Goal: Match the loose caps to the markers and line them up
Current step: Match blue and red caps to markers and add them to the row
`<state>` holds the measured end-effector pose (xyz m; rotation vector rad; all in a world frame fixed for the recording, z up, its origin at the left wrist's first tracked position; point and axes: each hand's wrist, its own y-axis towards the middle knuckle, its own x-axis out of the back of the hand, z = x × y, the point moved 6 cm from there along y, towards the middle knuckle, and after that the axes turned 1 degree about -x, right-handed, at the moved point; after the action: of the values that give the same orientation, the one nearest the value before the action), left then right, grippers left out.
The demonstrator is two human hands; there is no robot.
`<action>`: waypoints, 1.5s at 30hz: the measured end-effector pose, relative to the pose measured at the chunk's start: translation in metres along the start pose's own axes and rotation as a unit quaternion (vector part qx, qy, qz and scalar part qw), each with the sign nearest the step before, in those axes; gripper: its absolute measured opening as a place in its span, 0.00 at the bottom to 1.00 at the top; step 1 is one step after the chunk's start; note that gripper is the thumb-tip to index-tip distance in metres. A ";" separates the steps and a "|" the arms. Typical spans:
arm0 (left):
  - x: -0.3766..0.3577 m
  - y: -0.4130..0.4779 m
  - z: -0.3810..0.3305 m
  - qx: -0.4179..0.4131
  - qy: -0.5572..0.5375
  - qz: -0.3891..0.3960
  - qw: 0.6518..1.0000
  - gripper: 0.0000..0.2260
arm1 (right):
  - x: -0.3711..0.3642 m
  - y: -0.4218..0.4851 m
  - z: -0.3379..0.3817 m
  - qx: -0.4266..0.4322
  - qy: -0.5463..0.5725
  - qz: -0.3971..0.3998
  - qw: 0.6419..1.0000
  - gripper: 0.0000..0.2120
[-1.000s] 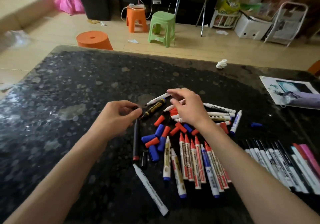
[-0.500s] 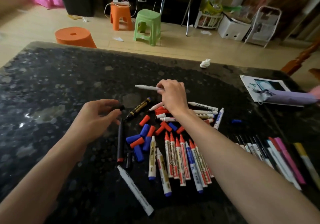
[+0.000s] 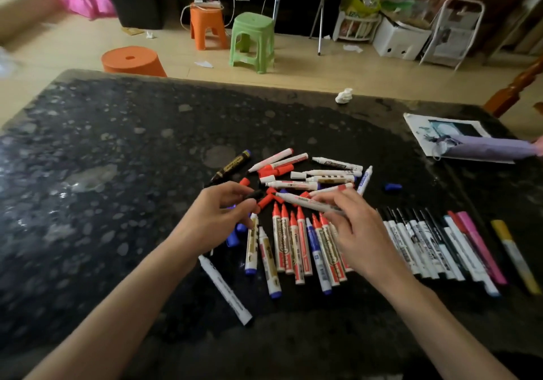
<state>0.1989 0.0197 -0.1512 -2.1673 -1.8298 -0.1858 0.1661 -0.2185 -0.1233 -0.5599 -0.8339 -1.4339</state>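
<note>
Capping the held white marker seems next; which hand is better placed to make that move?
Left, probably. The left hand pinches a dark cap beside the tip of the white marker, which the right hand grips by its barrel. A short push would do; the right can hold steady.

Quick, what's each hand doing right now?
Left hand: pinching a black cap.
Right hand: holding a white marker.
</note>
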 end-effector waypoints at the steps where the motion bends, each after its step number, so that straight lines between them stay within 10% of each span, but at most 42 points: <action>1: 0.000 -0.002 -0.002 -0.003 0.010 0.008 1.000 0.05 | 0.002 -0.001 -0.001 0.003 0.000 0.003 1.000 0.14; 30: -0.009 -0.031 -0.033 -0.177 0.128 -0.021 0.976 0.13 | 0.010 -0.018 0.027 0.141 -0.025 -0.018 0.989 0.21; 35: -0.030 -0.022 -0.032 -0.181 0.138 0.038 0.973 0.12 | 0.002 -0.022 0.021 0.076 -0.053 0.071 0.993 0.10; 45: -0.047 -0.014 -0.022 -0.178 0.136 0.029 0.974 0.19 | 0.049 -0.031 -0.068 -0.115 -0.149 -0.033 0.982 0.12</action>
<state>0.1791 -0.0290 -0.1417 -2.2790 -1.6757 -0.8129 0.1436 -0.3043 -0.1316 -0.9478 -0.9343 -1.5399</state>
